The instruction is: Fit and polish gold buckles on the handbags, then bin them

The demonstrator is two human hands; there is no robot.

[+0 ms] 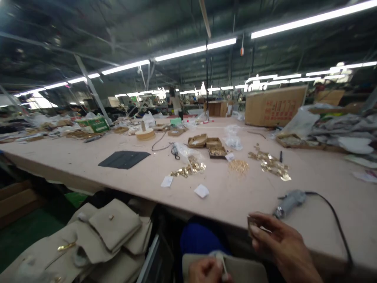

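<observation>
My right hand [277, 241] is at the lower right, by the near edge of the pink worktable [118, 177]. Its fingers are curled on a small gold-coloured metal piece [252, 225]. My left hand [206, 270] is at the bottom edge, its fingers pinched on a small white bit at the top of a beige bag [244, 268] in my lap. A grey corded hand tool [288, 202] lies on the table just beyond my right hand.
Piles of gold fittings [271, 165], small cardboard trays [206, 143], plastic bags and white paper tags [202, 191] are scattered on the table. A black flat piece [123, 159] lies to the left. Beige bags [114, 230] are stacked lower left. A cardboard box [273, 106] stands far right.
</observation>
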